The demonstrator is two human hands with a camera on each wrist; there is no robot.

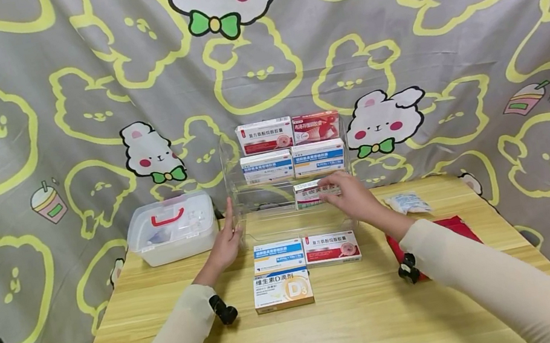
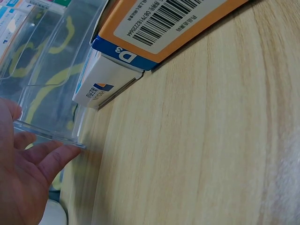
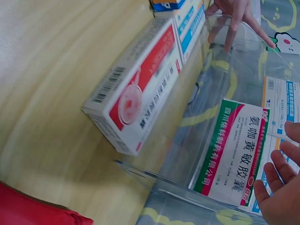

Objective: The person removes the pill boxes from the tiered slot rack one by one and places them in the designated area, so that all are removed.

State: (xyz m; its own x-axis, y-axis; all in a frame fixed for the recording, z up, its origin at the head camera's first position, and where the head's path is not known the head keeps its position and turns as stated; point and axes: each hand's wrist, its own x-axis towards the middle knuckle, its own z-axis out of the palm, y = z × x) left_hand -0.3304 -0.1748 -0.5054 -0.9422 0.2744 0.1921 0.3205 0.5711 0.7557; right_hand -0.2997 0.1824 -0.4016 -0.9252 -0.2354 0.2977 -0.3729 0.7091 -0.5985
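Observation:
A clear tiered display rack stands on the table, with medicine boxes on its upper tiers. My left hand lies against the rack's left side; in the left wrist view its fingers are extended along the clear edge. On a lower tier, toward the right, sits a white, green and magenta medicine box. My right hand is at this box's right end. In the right wrist view its fingers are spread beside the box's upper edge, not curled round it; whether they touch it I cannot tell.
Before the rack lie a blue-white box, a red-white box and a vitamin D box. A lidded plastic case stands left. At right are a white packet and a red pouch. A patterned curtain hangs behind.

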